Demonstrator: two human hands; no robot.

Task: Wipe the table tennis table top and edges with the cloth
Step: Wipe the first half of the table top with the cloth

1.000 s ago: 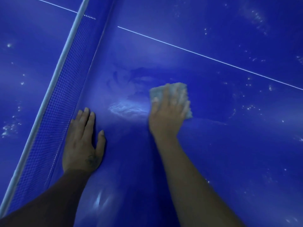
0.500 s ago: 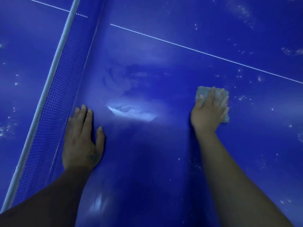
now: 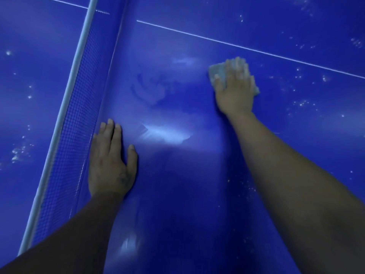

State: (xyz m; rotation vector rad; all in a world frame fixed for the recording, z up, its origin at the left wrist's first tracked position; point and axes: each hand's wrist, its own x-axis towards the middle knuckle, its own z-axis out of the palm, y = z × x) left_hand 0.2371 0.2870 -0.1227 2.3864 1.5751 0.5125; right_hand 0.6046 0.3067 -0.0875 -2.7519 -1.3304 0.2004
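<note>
Cloth (image 3: 216, 73) now farther out than half second ago, near white line (image 3: 256, 51). Right hand (image 3: 235, 89) grip flat, fingers spread, pressing it on surface (image 3: 177, 194). Left hand (image 3: 110, 165) unmoved, flat beside net (image 3: 79, 115), holds nothing. Specks (image 3: 302, 103) right side remain: wiping unfinished.

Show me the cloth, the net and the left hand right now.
cloth (image 3: 217, 70): head view, its uncovered left corner.
net (image 3: 85, 107): head view, mesh under the white top band.
left hand (image 3: 110, 167): head view, back of the hand.

A games room: table tennis table (image 3: 197, 194) (with net (image 3: 79, 107)).
</note>
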